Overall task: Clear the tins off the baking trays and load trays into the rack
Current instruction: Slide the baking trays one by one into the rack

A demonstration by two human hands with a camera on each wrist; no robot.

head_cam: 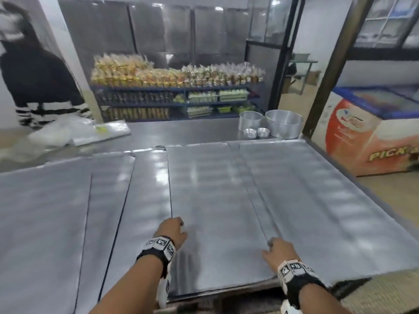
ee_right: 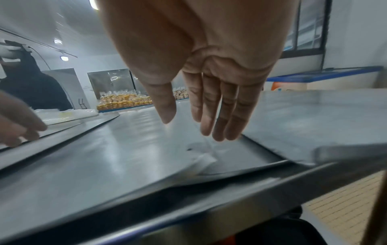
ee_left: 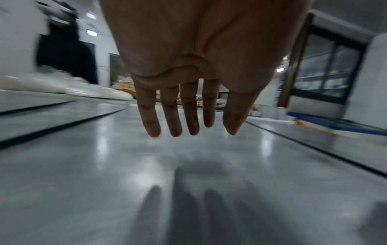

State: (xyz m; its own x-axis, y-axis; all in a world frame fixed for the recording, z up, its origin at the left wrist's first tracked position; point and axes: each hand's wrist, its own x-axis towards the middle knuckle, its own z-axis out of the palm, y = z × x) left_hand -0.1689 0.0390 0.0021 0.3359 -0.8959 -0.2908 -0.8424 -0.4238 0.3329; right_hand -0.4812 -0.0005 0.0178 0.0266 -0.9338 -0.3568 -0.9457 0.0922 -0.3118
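Several flat metal baking trays lie side by side on the steel table. My left hand (head_cam: 175, 227) hovers over the near left edge of the middle tray (head_cam: 215, 196). Its fingers (ee_left: 188, 116) are straight and hold nothing, and their shadow falls on the tray (ee_left: 125, 165) below. My right hand (head_cam: 275, 248) is at the seam where the right tray (head_cam: 317, 200) meets the middle tray (ee_right: 125, 149), fingers (ee_right: 209, 116) straight and empty. Two large round tins (head_cam: 283, 123) and two small fluted tins (head_cam: 256, 133) stand on the bare table behind the trays.
A person in dark clothes (head_cam: 38, 75) stands at the table's far left by clear plastic bags (head_cam: 90, 132). Shelves of packed bread (head_cam: 172, 91) line the back wall. A chest freezer (head_cam: 374, 132) and a dark post (head_cam: 328, 71) stand to the right. The table's near edge (ee_right: 230, 207) is under my wrists.
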